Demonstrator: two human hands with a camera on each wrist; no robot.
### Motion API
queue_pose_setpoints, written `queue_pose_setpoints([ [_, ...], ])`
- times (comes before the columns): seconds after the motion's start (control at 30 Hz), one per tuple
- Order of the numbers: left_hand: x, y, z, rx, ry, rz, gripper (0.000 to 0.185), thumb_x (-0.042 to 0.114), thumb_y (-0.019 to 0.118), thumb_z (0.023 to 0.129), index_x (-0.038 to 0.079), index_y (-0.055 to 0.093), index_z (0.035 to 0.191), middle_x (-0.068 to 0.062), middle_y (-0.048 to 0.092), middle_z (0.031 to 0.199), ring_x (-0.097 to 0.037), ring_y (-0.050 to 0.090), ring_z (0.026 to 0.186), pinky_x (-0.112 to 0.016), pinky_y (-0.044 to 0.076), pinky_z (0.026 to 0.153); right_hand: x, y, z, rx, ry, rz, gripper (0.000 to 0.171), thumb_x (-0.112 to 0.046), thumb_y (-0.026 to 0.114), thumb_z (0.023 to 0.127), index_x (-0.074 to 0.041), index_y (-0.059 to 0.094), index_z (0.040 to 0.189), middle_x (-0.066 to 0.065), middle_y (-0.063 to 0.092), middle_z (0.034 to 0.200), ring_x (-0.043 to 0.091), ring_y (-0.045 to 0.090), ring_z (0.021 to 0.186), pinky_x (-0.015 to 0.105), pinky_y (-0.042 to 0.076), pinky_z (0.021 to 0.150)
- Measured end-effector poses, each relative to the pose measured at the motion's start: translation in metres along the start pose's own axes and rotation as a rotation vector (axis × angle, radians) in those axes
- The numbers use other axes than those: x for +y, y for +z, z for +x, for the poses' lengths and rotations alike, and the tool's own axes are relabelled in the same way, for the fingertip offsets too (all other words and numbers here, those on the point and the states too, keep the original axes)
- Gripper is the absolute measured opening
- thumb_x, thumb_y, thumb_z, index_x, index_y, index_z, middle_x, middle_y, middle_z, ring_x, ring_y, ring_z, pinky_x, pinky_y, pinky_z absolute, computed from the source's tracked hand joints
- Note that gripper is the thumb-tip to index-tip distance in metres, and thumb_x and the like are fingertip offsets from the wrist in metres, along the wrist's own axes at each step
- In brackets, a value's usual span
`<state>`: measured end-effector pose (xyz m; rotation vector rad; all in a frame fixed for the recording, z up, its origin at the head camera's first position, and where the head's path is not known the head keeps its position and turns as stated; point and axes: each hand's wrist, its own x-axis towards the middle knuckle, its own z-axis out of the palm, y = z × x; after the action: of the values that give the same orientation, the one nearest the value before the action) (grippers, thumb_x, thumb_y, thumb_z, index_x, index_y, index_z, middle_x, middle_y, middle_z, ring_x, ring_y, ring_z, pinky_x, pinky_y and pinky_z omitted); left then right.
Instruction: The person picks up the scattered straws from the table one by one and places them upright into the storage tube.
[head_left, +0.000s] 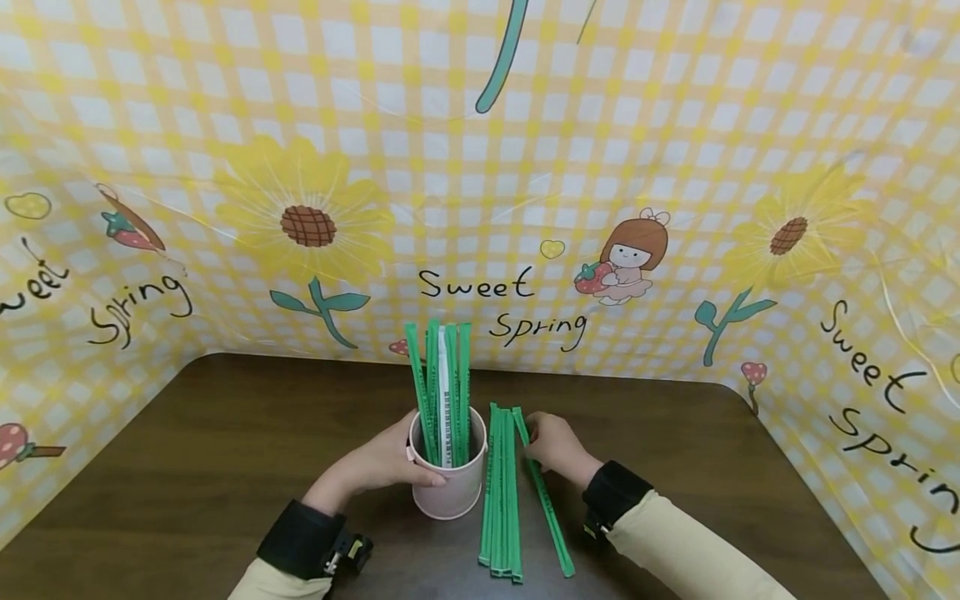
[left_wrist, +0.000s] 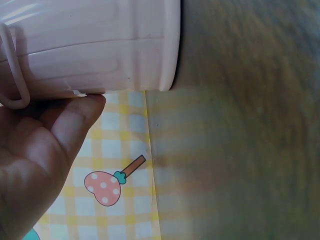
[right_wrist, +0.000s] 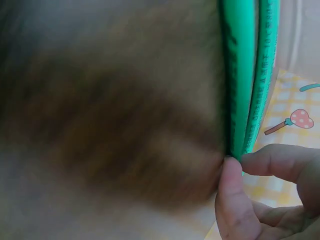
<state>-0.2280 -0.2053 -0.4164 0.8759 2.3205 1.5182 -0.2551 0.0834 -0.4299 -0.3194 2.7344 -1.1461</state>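
A pale pink cup (head_left: 447,487) stands on the dark wooden table (head_left: 187,467) with several green wrapped sticks (head_left: 442,392) upright in it. My left hand (head_left: 390,462) grips the cup's side; the left wrist view shows my thumb against the cup wall (left_wrist: 100,45). To the right of the cup several green sticks (head_left: 501,492) lie flat in a bundle. One more green stick (head_left: 543,496) lies slanted beside them, and my right hand (head_left: 551,442) pinches its far end; the right wrist view shows thumb and forefinger (right_wrist: 240,167) closing on green stick ends (right_wrist: 247,75).
A yellow checked cloth (head_left: 480,183) printed with sunflowers and "Sweet Spring" walls the table at the back and both sides. Bare table lies left of the cup and right of my right forearm (head_left: 690,542).
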Motion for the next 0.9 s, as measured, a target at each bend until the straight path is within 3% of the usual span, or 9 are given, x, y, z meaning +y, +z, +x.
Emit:
queue_pose_setpoints([
  [0.13,0.000,0.000,0.001,-0.002,-0.007,-0.005,0.102,0.031,0.088,0.078,-0.002,0.027,0.153,-0.025,0.049,0.145,-0.031,0.051,0.127,-0.046,0.044,0.104,0.003,-0.004,0.001,0.001,0.018,-0.045,0.047,0.004,0.068,0.085,0.011,0.060,0.131,0.007,0.054,0.059,0.012,0.045,0.045,0.026,0.045,0.049],
  [0.27,0.000,0.000,0.002,0.000,-0.024,0.000,0.104,0.032,0.089,0.078,-0.003,0.026,0.153,-0.025,0.049,0.146,-0.032,0.051,0.127,-0.046,0.045,0.104,0.007,-0.009,0.000,0.008,0.054,-0.078,0.044,0.001,0.072,0.086,0.011,0.062,0.127,0.017,0.071,0.087,0.014,0.054,0.051,0.028,0.050,0.053],
  [0.33,0.000,0.000,0.002,0.001,-0.029,0.003,0.104,0.032,0.089,0.078,-0.004,0.026,0.153,-0.025,0.048,0.146,-0.032,0.051,0.128,-0.046,0.044,0.104,0.009,-0.013,0.000,0.009,0.070,-0.085,0.043,0.001,0.071,0.087,0.012,0.062,0.127,0.018,0.071,0.092,0.015,0.056,0.053,0.029,0.051,0.054],
  [0.47,0.000,0.000,0.001,0.002,-0.029,0.003,0.102,0.030,0.089,0.078,-0.004,0.027,0.152,-0.025,0.049,0.146,-0.031,0.051,0.128,-0.045,0.044,0.104,0.005,-0.029,0.002,0.030,0.062,-0.068,0.044,0.002,0.066,0.088,0.014,0.059,0.130,0.017,0.067,0.083,0.014,0.055,0.053,0.030,0.051,0.055],
  [0.53,0.000,0.000,0.001,0.004,-0.031,0.007,0.102,0.029,0.089,0.078,-0.004,0.028,0.152,-0.024,0.050,0.146,-0.031,0.051,0.128,-0.044,0.044,0.105,-0.001,-0.040,0.004,0.050,0.047,-0.044,0.045,0.001,0.063,0.091,0.014,0.056,0.133,0.017,0.066,0.085,0.014,0.054,0.054,0.029,0.050,0.056],
  [0.7,0.000,0.001,-0.001,0.010,-0.035,0.011,0.102,0.029,0.089,0.078,-0.004,0.028,0.152,-0.024,0.050,0.146,-0.031,0.050,0.128,-0.046,0.043,0.106,-0.035,-0.075,0.011,0.157,-0.041,0.066,0.047,0.000,0.059,0.096,0.010,0.050,0.141,0.019,0.063,0.100,0.013,0.057,0.067,0.026,0.050,0.061],
  [0.9,0.001,0.001,0.001,0.005,-0.010,0.006,0.101,0.030,0.088,0.078,-0.003,0.029,0.152,-0.024,0.051,0.145,-0.030,0.051,0.127,-0.039,0.044,0.105,-0.099,-0.103,0.003,0.394,-0.326,0.388,0.050,0.001,0.054,0.100,0.005,0.042,0.148,0.014,0.054,0.112,0.007,0.056,0.090,0.021,0.056,0.076],
])
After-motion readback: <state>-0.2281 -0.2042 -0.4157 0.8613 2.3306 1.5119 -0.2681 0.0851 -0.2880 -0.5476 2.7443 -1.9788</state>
